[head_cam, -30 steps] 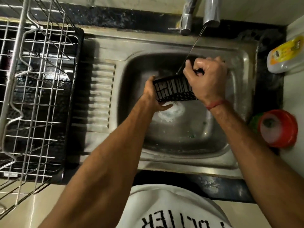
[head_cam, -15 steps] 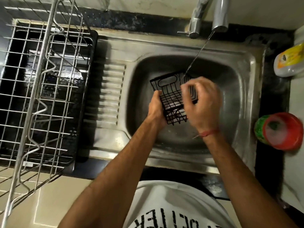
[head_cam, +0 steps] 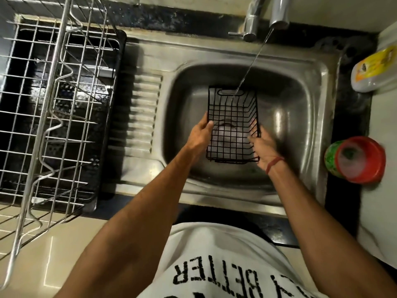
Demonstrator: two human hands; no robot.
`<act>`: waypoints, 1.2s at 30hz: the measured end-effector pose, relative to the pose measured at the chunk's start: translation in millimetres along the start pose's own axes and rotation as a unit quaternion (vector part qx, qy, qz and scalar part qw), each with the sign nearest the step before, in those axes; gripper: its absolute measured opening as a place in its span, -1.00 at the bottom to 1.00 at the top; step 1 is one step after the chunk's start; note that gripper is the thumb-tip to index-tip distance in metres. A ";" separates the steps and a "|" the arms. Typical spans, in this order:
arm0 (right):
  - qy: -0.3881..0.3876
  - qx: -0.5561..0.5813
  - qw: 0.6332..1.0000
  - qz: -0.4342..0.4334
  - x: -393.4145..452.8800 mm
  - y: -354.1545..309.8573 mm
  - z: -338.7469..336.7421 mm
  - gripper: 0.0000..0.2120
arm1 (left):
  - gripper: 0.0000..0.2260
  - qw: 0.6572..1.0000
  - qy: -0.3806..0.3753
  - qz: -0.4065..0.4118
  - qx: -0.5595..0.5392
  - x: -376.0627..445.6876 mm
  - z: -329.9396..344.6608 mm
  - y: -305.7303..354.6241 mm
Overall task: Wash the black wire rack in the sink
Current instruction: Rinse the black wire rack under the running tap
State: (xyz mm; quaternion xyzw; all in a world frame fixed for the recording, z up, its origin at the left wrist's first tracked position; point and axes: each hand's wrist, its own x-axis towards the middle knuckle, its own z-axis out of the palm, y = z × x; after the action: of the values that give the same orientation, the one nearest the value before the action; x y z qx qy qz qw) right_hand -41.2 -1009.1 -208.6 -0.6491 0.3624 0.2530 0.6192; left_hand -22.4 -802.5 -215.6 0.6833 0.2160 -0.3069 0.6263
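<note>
1. Black wire rack (head_cam: 233, 117): small grid basket, open side up, held over the basin lengthwise, handle slot at the far end.
2. Steel sink (head_cam: 309, 117): wet, thin water stream landing on the rack's far end.

Black countertop (head_cam: 352, 117): steel sink (head_cam: 318, 87), red tub (head_cam: 363, 160).

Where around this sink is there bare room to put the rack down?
The ribbed drainboard between the dish drainer and basin is bare. Right of the sink is crowded: bottle, red tub. Both hands hold the black wire rack over the basin.
</note>
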 end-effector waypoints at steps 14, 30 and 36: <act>0.056 -0.076 0.994 -0.057 7.0 33.0 7.8 -0.36 | -0.62 0.995 -0.014 -0.044 -0.092 -25.2 0.2 -3.5; 0.042 -0.082 0.993 -0.080 9.4 28.8 5.0 -0.27 | -0.45 0.996 0.006 -0.036 -0.086 -25.5 -0.5 0.0; 0.143 -0.114 0.953 -0.241 -8.4 -20.7 6.6 -0.25 | -0.32 0.996 0.055 0.055 -0.049 -30.9 -12.1 54.3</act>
State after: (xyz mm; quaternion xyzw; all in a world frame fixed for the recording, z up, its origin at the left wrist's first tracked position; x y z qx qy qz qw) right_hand -29.3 -1001.9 -189.9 -0.8127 0.2485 0.0404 0.5255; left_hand -5.9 -794.4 -154.7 0.6782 0.2273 -0.2232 0.6622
